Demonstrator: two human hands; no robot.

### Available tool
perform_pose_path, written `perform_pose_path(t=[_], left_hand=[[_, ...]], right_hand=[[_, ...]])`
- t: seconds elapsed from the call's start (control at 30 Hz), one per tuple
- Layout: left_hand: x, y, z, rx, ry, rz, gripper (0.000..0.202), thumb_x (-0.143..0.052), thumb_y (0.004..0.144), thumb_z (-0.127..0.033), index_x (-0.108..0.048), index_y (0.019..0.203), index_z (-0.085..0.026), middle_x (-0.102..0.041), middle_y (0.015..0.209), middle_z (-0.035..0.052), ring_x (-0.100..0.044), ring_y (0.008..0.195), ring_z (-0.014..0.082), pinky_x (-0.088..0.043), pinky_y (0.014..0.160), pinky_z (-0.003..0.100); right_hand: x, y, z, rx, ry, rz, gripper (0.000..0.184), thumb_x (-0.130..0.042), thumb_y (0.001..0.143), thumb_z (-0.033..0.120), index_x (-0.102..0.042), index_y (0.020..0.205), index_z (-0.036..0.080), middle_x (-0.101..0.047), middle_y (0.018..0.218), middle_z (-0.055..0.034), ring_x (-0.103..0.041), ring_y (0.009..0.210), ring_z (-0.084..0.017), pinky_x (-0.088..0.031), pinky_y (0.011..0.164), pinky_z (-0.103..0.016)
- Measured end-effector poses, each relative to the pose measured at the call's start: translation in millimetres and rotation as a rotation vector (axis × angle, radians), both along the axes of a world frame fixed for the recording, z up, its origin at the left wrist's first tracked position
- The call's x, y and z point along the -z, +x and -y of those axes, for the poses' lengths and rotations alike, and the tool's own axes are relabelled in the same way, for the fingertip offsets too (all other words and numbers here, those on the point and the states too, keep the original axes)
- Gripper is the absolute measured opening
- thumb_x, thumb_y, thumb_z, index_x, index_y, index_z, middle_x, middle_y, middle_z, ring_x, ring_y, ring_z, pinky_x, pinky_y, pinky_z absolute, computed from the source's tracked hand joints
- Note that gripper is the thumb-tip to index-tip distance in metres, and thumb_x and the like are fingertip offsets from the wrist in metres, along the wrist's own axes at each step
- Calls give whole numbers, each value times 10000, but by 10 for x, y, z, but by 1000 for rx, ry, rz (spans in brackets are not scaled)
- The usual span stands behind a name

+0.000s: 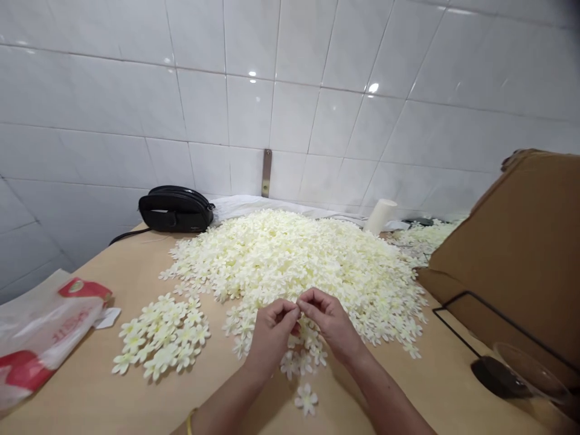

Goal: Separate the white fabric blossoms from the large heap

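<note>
My left hand point(270, 333) and my right hand point(334, 329) meet fingertip to fingertip over the front of a large heap of pale yellow-white artificial flowers point(290, 254). Both are closed in a pinch, thumb against forefinger. Whatever lies between the fingertips is too small or hidden to make out. Just below them, loose blossoms lie on the table, and a single five-petalled flower point(307, 399) sits apart, nearer to me. Off to the left is a smaller, separate cluster of flowers point(162, 335) with yellow centres.
A black bag point(176, 209) stands at the back left of the wooden table point(97, 393). Along the left edge lies a red and white plastic bag point(54, 338). A white cone point(380, 216) stands behind the heap. At right are a cardboard box point(521, 248) and a black wire frame point(480, 356).
</note>
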State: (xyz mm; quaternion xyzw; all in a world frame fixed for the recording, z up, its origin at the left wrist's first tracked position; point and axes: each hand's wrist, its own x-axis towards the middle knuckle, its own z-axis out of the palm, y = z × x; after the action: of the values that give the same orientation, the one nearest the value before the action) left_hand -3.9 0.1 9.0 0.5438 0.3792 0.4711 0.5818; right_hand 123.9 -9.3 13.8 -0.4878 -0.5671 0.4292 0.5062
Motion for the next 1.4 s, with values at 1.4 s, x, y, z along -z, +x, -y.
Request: perform_pose_path(t=[1.4], left_hand=[[33, -124, -254, -131, -262, 369, 243, -659, 532, -144, -578, 760, -137, -482, 593, -62, -503, 480, 45, -417, 495, 190]], right_hand=[[389, -84, 982, 188, 63, 774, 138, -430, 803, 177, -495, 681, 194, -525, 690, -18, -450, 712, -162, -321, 659, -295]])
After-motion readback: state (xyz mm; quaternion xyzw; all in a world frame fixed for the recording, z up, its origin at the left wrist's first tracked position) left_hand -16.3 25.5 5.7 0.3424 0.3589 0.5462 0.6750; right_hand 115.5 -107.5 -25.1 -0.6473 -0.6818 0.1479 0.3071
